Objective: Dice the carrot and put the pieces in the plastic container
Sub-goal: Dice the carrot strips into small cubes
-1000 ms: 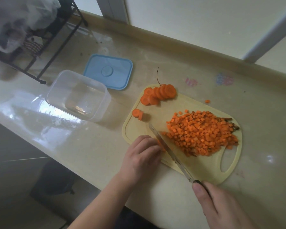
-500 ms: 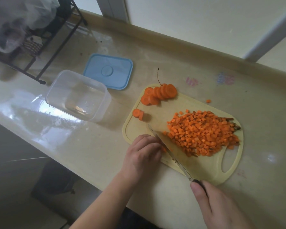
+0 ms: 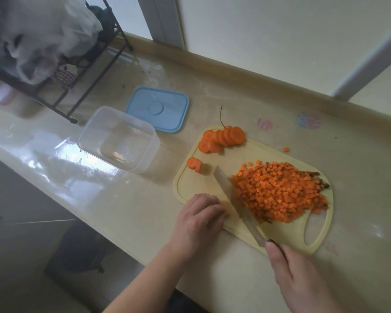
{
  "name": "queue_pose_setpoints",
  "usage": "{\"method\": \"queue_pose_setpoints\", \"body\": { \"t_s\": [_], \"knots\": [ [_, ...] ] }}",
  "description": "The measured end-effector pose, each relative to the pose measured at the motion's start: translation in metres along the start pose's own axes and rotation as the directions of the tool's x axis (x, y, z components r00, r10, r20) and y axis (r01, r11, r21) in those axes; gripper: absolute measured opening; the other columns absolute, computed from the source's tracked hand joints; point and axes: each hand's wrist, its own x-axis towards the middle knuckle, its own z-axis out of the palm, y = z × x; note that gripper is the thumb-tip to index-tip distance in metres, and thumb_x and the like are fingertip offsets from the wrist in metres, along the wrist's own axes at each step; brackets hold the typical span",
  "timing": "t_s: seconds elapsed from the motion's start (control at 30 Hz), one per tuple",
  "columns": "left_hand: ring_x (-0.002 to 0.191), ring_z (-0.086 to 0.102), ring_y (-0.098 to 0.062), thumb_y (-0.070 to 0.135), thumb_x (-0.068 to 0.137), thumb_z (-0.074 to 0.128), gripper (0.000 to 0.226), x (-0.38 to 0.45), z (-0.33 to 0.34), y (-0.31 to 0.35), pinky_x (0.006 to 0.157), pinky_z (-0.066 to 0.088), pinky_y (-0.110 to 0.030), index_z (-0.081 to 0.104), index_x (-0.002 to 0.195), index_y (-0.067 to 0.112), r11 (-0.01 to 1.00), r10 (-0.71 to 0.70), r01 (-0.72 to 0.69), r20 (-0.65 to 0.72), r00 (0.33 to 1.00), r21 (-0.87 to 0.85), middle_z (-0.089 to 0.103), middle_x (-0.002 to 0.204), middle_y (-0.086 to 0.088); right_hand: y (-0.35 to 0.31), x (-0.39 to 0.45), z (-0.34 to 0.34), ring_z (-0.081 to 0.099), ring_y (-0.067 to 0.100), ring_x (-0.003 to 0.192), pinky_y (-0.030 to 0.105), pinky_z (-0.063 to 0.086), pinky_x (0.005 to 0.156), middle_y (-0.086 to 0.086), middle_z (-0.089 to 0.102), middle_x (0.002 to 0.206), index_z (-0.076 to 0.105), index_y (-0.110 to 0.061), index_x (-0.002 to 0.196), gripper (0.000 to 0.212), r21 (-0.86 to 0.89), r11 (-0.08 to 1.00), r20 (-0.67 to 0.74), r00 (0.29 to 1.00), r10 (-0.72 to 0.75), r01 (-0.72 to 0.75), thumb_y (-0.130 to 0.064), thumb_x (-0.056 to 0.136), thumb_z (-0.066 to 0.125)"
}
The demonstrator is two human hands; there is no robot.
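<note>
At the far left a dark wire rack (image 3: pixel 81 64) stands on the countertop (image 3: pixel 122 199), with a crumpled plastic bag (image 3: pixel 38 35) resting on it. Next comes the clear plastic container (image 3: pixel 117 138), upright and open, with nothing orange in it; its blue lid (image 3: pixel 158 108) lies flat just behind it, touching or nearly touching its far corner. Further along is the pale yellow cutting board (image 3: pixel 190 184). On its far left corner a fanned row of carrot slices (image 3: pixel 224 137) leans together, and two more rounds (image 3: pixel 194 164) sit apart nearer the board's left edge. The left hand (image 3: pixel 199 219) comes in from the bottom with the forearm angled up and rightward; it rests knuckles-up at the board's near left edge, fingers curled under, and whether they pinch a piece of carrot cannot be told, since the fingertips are hidden. Just right of it the knife (image 3: pixel 233 199) lies slanted across the board, tip toward the far left, its flat pressed against the left flank of the heap of diced carrot (image 3: pixel 280 193), which covers the middle and right of the board. One stray cube (image 3: pixel 286 149) lies off the board on the countertop beyond. At lower right the right hand (image 3: pixel 303 279) grips the knife's dark handle, thumb laid along its top.
</note>
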Motion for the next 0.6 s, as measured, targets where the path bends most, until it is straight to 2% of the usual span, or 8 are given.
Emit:
{"method": "queue_pose_setpoints", "body": {
  "t_s": [0.07, 0.13, 0.23, 0.33, 0.4, 0.47, 0.53, 0.6],
  "knots": [
    [0.092, 0.064, -0.024, 0.011, 0.087, 0.08, 0.011, 0.0, 0.0, 0.002, 0.082, 0.055, -0.032, 0.075, 0.093, 0.003, 1.0, 0.011, -0.011, 0.03, 1.0, 0.014, 0.066, 0.1, -0.01, -0.003, 0.0, -0.006, 0.056, 0.0, 0.058, 0.024, 0.041, 0.059, -0.017, 0.059, 0.052, 0.06, -0.039, 0.062, 0.051, 0.058, 0.998, 0.008, 1.0, 0.014, -0.015, -0.069, 0.086, 0.027],
    [0.092, 0.063, -0.024, 0.012, 0.09, 0.077, 0.01, 0.001, 0.003, 0.004, 0.081, 0.054, -0.03, 0.073, 0.094, 0.004, 0.999, 0.035, -0.036, 0.065, 0.997, 0.023, 0.064, 0.103, -0.01, -0.007, 0.0, -0.008, 0.051, 0.003, 0.049, 0.021, 0.037, 0.053, -0.011, 0.054, 0.046, 0.057, -0.048, 0.061, 0.04, 0.11, 0.994, 0.053, 0.999, 0.007, -0.013, -0.066, 0.087, 0.031],
    [0.09, 0.063, -0.026, 0.011, 0.096, 0.066, 0.009, 0.01, 0.008, 0.002, 0.079, 0.054, -0.031, 0.071, 0.096, 0.004, 0.998, 0.063, -0.063, 0.111, 0.992, 0.0, 0.062, 0.105, -0.009, -0.007, 0.001, -0.009, 0.043, 0.006, 0.038, 0.019, 0.03, 0.044, -0.001, 0.049, 0.042, 0.056, -0.033, 0.063, 0.057, 0.203, 0.979, 0.06, 0.998, 0.014, -0.026, -0.082, 0.072, 0.028],
    [0.093, 0.063, -0.02, 0.019, 0.101, 0.057, 0.02, 0.027, 0.014, 0.001, 0.083, 0.051, -0.023, 0.072, 0.095, 0.006, 0.999, 0.028, -0.025, 0.102, 0.994, -0.031, 0.063, 0.107, -0.005, -0.003, 0.001, -0.017, 0.04, 0.005, 0.037, 0.017, 0.026, 0.04, 0.0, 0.047, 0.043, 0.056, -0.03, 0.066, 0.075, 0.237, 0.971, 0.029, 0.999, 0.033, -0.039, -0.098, 0.057, 0.026],
    [0.093, 0.063, -0.016, 0.016, 0.095, 0.063, 0.013, 0.036, 0.016, 0.003, 0.082, 0.052, -0.022, 0.072, 0.093, 0.008, 0.997, -0.064, 0.067, 0.06, 0.996, -0.047, 0.063, 0.107, -0.003, -0.001, 0.002, -0.028, 0.043, 0.007, 0.038, 0.025, 0.032, 0.041, 0.0, 0.049, 0.043, 0.056, -0.031, 0.07, 0.078, 0.19, 0.982, -0.007, 1.0, 0.016, -0.014, -0.1, 0.054, 0.022],
    [0.095, 0.063, -0.016, 0.015, 0.09, 0.063, 0.01, 0.038, 0.014, 0.004, 0.081, 0.053, -0.024, 0.07, 0.096, 0.01, 0.992, -0.104, 0.108, 0.061, 0.993, -0.062, 0.062, 0.11, -0.003, 0.002, 0.002, -0.039, 0.053, 0.008, 0.048, 0.027, 0.041, 0.052, -0.001, 0.057, 0.05, 0.057, -0.031, 0.075, 0.083, 0.069, 0.998, -0.052, 0.999, -0.001, 0.004, -0.099, 0.051, 0.016],
    [0.101, 0.064, -0.019, 0.016, 0.094, 0.06, 0.011, 0.03, 0.009, 0.003, 0.085, 0.053, -0.025, 0.065, 0.104, 0.016, 0.995, -0.054, 0.063, 0.111, 0.992, -0.074, 0.06, 0.117, -0.002, 0.004, 0.0, -0.049, 0.059, 0.002, 0.061, 0.021, 0.044, 0.056, -0.007, 0.063, 0.063, 0.059, -0.024, 0.076, 0.105, -0.066, 0.998, -0.079, 0.997, -0.017, 0.012, -0.105, 0.041, 0.002],
    [0.103, 0.064, -0.022, 0.019, 0.102, 0.054, 0.01, 0.017, 0.002, 0.002, 0.086, 0.053, -0.026, 0.063, 0.108, 0.021, 0.999, -0.015, 0.018, 0.07, 0.997, -0.05, 0.059, 0.117, -0.001, 0.008, 0.001, -0.056, 0.059, 0.007, 0.061, 0.019, 0.044, 0.056, -0.003, 0.063, 0.064, 0.058, -0.028, 0.079, 0.108, -0.231, 0.973, -0.104, 0.994, -0.044, 0.019, -0.102, 0.04, -0.011]
  ]
}}
